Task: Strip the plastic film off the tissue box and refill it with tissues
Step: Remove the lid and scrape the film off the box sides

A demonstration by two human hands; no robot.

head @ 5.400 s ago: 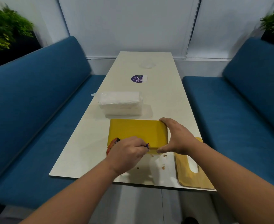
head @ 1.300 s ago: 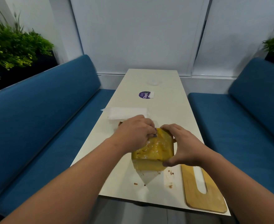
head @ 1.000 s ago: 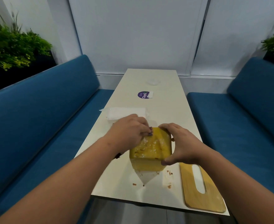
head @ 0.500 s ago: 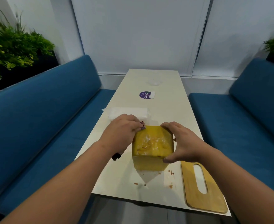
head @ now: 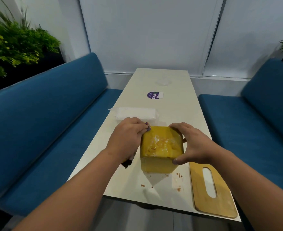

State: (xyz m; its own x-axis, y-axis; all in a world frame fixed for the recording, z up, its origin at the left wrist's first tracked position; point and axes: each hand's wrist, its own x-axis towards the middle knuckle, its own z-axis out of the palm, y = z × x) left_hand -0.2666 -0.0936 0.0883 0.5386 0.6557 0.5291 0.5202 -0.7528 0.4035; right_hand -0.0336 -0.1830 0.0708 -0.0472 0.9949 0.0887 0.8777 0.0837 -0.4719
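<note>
Your two hands hold a yellow tissue box (head: 160,147) standing on end near the near edge of a long pale counter (head: 179,114). Glossy plastic film (head: 162,142), wrinkled and speckled with brownish bits, covers the box's upturned face. Your right hand (head: 192,144) grips the box's right side, fingers curled over the far top corner and thumb pressed on the near right corner. Your left hand (head: 127,139) sits against the box's left side, fingers curled and pinching at the far left top corner; a dark tool (head: 127,163) sticks out beneath its heel. Behind the box, near the counter's left edge, lies a white pack of tissues (head: 135,112). A wooden lid (head: 212,189) with an oval slot lies flat at the near right corner. Small crumbs (head: 178,175) dot the counter in front of the box.
</note>
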